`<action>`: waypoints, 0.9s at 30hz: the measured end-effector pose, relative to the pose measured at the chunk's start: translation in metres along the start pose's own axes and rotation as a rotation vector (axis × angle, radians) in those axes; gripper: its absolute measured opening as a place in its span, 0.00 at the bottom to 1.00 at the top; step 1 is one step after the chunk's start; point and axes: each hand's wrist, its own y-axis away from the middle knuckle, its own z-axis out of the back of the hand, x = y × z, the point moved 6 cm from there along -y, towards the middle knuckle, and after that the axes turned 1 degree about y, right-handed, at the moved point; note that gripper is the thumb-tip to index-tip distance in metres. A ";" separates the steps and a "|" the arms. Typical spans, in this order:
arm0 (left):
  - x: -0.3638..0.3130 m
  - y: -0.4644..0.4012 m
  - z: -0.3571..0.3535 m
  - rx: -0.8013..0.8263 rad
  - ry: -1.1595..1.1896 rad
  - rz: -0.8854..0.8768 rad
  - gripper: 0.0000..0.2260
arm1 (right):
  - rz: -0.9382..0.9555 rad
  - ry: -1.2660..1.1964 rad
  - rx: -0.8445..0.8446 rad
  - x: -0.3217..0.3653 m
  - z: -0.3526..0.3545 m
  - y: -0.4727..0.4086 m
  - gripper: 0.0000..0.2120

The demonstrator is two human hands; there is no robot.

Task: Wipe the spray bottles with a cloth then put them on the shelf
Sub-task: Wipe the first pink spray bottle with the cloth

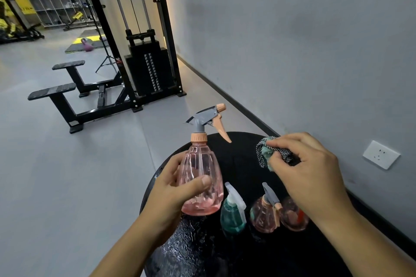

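My left hand (174, 189) grips a clear pink spray bottle (200, 164) with a grey and peach trigger head, held upright above the round black table (236, 159). My right hand (308, 168) pinches a bunched checked and teal cloth (264, 153), a little to the right of the pink bottle and apart from it. On the table below stand a teal spray bottle (233, 216), a small pink spray bottle (264, 216) and a third pinkish bottle (292, 216) partly hidden under my right wrist.
A grey wall with a white socket (381, 154) runs along the right. A black cable weight machine (148, 69) with foot bars stands on the grey floor ahead left. White cubby shelving (56, 0) sits far back left.
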 end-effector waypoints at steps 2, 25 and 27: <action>-0.005 0.000 -0.001 -0.031 0.028 -0.024 0.30 | -0.010 -0.005 0.004 -0.001 0.000 0.000 0.13; -0.003 -0.001 -0.006 -0.023 0.231 0.130 0.28 | -0.021 -0.027 0.008 0.000 0.000 -0.001 0.13; -0.004 0.001 -0.008 -0.013 0.216 0.145 0.23 | -0.030 -0.034 0.013 0.000 0.000 -0.001 0.13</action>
